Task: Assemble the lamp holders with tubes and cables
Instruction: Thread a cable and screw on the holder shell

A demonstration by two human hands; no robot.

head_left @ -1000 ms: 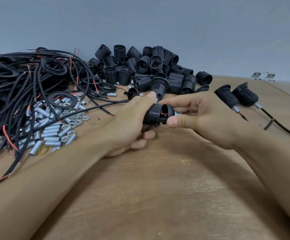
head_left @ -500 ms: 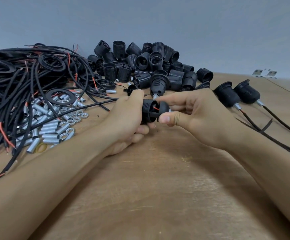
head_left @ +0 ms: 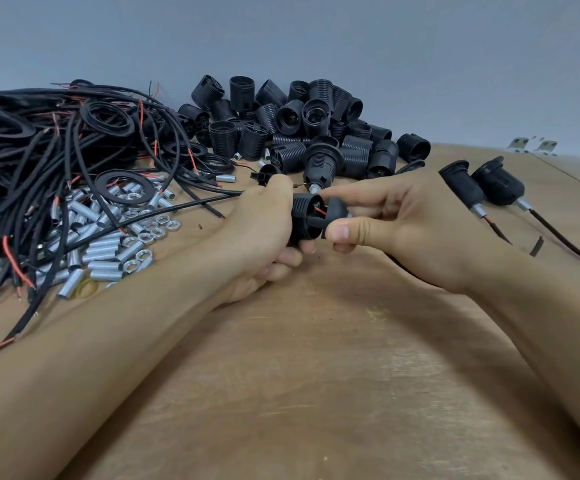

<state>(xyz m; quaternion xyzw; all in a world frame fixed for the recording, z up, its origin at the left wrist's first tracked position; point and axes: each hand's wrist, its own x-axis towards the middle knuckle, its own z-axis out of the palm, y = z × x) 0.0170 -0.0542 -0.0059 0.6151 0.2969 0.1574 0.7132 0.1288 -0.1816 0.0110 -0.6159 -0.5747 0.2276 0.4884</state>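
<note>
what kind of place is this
Probably a small assembly workbench: a wooden table carries a heap of black lamp holders, a tangle of cables, and loose threaded metal tubes.

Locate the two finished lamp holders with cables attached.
In the head view, the two finished lamp holders lie side by side on the wooden table, far right, just beyond the right hand.

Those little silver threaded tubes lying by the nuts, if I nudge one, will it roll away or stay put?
The threaded tubes are round cylinders lying on their sides on the flat wooden table, so a loose one would probably roll. Those packed in the heap or under the cables would likely stay. They look metal, so probably stiff.
</note>
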